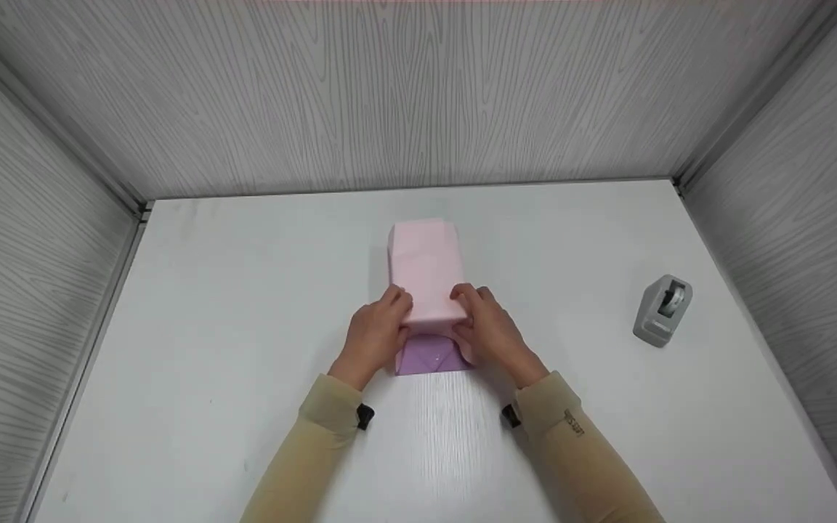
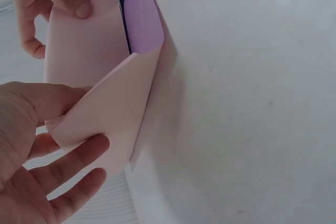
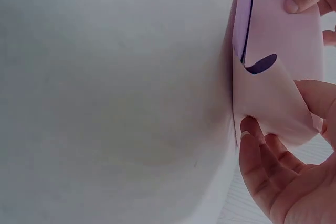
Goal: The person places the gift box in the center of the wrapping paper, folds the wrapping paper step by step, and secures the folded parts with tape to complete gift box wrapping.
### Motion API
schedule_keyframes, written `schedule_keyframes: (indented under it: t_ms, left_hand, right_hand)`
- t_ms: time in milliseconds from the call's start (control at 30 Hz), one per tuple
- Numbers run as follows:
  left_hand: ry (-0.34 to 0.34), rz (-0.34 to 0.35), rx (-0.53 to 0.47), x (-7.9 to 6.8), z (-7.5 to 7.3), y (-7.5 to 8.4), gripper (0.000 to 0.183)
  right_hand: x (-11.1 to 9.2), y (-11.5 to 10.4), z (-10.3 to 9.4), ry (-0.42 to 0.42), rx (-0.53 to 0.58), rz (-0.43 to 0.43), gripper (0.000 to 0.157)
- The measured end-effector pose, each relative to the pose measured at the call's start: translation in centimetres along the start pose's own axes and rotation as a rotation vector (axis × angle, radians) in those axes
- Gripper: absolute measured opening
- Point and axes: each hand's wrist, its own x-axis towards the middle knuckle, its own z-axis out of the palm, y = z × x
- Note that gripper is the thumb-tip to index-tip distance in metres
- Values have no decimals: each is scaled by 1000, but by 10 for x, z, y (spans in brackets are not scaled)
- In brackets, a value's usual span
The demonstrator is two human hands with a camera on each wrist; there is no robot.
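Observation:
A box-shaped package in pale pink wrapping paper lies lengthwise near the middle of the white table. Its near end is unsealed, and a purple flap, the paper's inner side, spreads flat toward the person. My left hand pinches the paper at the left near corner, thumb inside the fold and fingers along the outside. At the opposite corner my right hand holds the paper the same way. In the right wrist view the pink side fold bends inward, its edge curling to show the dark inner side. Whatever the paper encloses is hidden.
A grey tape dispenser with a roll of tape stands toward the table's right side. Wood-grain panels rise behind the table and along its left and right sides.

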Motion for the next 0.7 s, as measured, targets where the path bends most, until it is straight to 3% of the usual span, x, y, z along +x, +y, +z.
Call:
schedule_keyframes:
  t_ms: [233,700]
  left_hand:
    - [-38,-35,-29,-1,-2,1,49]
    - [-26,-43,-77,2,1,-1,51]
  right_hand:
    - [1,0,1,3,-24,-14,54]
    - [-2,2,-2,15,40,-19,49]
